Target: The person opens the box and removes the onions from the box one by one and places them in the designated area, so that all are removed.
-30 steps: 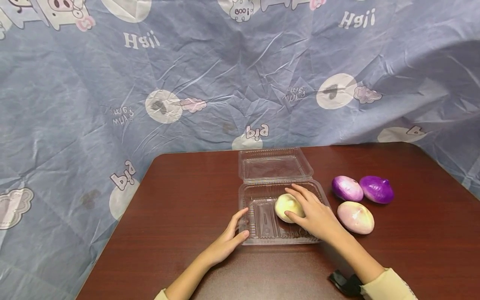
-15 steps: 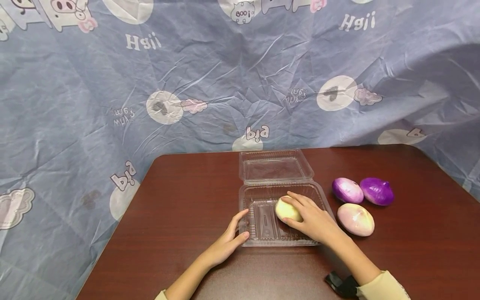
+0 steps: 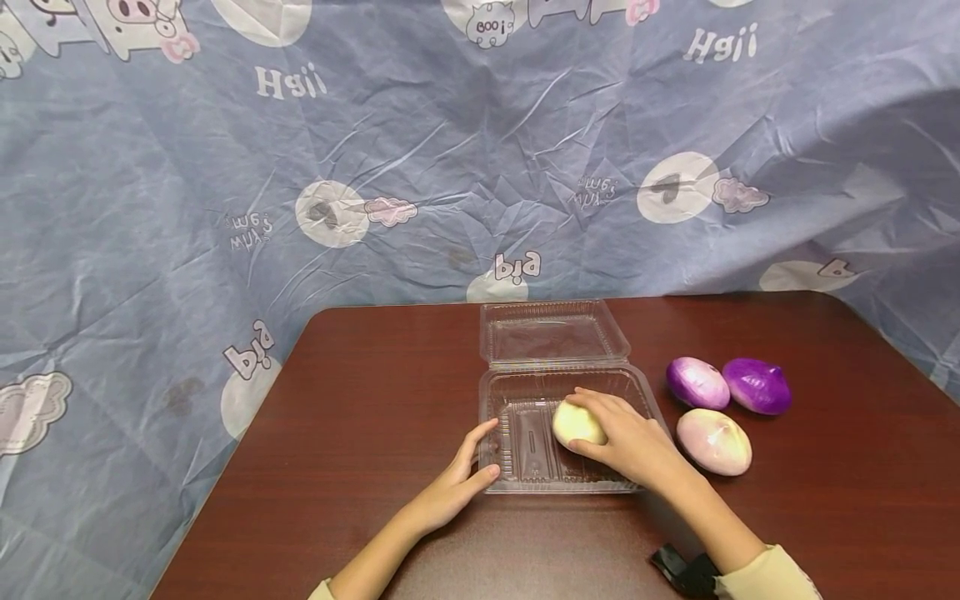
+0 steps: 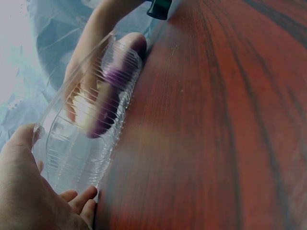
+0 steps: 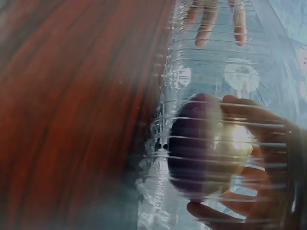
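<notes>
My right hand (image 3: 626,433) curls its fingers and thumb round an onion (image 3: 576,425) inside the base of a clear plastic clamshell box (image 3: 517,487). The onion looks pale from above; through the box wall in the right wrist view its lower part is purple (image 5: 189,143). Part of it is hidden under my fingers. On the box's left side, my left hand (image 3: 450,492) rests with spread fingers, its fingertips right at the rim. In the left wrist view, this hand's fingers (image 4: 84,199) lie low along the outside of the wall.
Right of the box lie three more onions: one purple and white (image 3: 697,383), one deep purple (image 3: 757,386) and one pale pink (image 3: 714,442). The box's lid (image 3: 555,333) lies folded back behind the base. A black object (image 3: 684,571) is by the right sleeve.
My right hand's fingers have come down lower round the onion, then stayed nearly still. The left hand and box have kept their place, with only a slight shift of the view.
</notes>
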A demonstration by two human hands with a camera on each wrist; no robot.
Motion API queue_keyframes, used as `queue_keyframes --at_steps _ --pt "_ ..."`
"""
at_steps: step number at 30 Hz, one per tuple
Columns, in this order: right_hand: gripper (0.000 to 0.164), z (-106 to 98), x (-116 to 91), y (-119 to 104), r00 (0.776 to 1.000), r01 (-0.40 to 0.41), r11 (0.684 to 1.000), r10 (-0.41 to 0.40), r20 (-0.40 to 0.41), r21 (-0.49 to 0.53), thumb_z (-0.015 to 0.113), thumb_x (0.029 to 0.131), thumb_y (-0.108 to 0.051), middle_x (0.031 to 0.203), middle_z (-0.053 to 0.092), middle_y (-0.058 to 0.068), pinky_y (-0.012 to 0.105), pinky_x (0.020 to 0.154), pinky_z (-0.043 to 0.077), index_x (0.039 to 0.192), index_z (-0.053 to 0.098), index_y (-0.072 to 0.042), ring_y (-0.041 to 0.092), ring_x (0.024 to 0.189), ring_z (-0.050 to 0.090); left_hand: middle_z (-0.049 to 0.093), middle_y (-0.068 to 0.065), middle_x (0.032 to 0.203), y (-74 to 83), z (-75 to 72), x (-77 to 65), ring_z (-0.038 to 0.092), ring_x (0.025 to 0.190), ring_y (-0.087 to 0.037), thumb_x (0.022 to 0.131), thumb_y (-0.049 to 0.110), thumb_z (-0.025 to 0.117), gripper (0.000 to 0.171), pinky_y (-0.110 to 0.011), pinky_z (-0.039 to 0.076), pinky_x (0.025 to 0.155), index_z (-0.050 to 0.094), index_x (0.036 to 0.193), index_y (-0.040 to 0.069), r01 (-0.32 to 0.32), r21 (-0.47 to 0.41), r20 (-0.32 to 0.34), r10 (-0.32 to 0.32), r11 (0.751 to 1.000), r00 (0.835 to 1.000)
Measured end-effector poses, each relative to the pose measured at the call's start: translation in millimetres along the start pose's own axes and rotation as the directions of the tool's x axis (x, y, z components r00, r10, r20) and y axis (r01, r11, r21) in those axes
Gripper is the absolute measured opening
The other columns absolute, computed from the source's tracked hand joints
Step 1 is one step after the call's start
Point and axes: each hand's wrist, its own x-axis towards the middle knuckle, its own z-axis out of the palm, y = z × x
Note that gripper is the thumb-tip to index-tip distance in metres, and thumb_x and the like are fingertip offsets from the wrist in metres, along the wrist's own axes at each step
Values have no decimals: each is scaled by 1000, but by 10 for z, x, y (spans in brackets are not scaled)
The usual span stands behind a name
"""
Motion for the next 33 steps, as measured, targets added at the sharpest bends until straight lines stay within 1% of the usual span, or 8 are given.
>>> queue_keyframes --at_steps 8,13,16,18,23,26,30,33 --pt "56 -100 -23 -19 1000 10 1000 -11 -24 -5 63 78 -51 140 43 -1 60 75 43 127 49 -29 26 127 41 -4 -10 152 -7 0 -3 0 138 -38 96 36 36 58 -63 12 106 3 144 27 -6 2 -4 6 1000 1000" --pt "57 -178 -40 -24 999 12 1000 -12 -39 -10 61 78 -54 140 43 -2 55 71 45 128 48 -30 25 126 42 -2 -7 152 -4 6 -7 4 138 -37 96 37 36 57 -63 15 105 5 143 32 4 3 -14 -4 1000 1000" --pt "56 -248 -44 -26 997 19 1000 -21 -69 -21 62 78 -53 139 44 0 53 66 46 127 49 -28 26 124 43 -3 -9 152 4 5 -10 3 138 -39 96 37 36 58 -63 14 105 4 143 30 1 6 -12 -1 1000 1000" --pt "55 -301 -47 -25 995 28 999 -30 -98 -22 62 79 -51 138 45 1 54 67 46 126 50 -26 27 123 44 -4 -10 152 9 4 -11 1 138 -39 96 38 36 59 -63 13 105 3 143 29 2 5 -9 -2 1000 1000" --pt "55 -420 -67 -12 987 47 999 -48 -154 -13 62 80 -49 137 46 3 60 77 44 127 49 -24 29 124 43 -5 -10 152 16 3 -8 0 138 -39 95 38 35 59 -63 13 105 3 143 28 3 5 -7 -3 1000 1000" --pt "55 -477 -80 7 982 47 999 -48 -184 -11 63 80 -48 137 46 4 62 75 43 127 49 -23 29 124 43 -5 -10 152 14 3 -6 1 138 -39 96 37 35 58 -64 13 105 4 143 28 2 4 -7 -2 1000 1000" --pt "55 -556 -105 63 969 63 998 -64 -237 -13 66 80 -43 136 47 7 59 79 43 127 50 -20 30 122 44 -5 -10 152 8 2 -2 1 138 -39 96 38 35 58 -63 13 105 4 143 28 5 4 -7 -5 1000 1000" --pt "56 -617 -159 118 962 40 998 -49 -269 -38 66 79 -42 136 47 6 55 76 45 128 49 -21 31 121 45 -5 -10 152 14 3 -6 0 138 -40 96 39 35 59 -63 13 105 3 144 28 8 5 -5 -8 1000 1000"
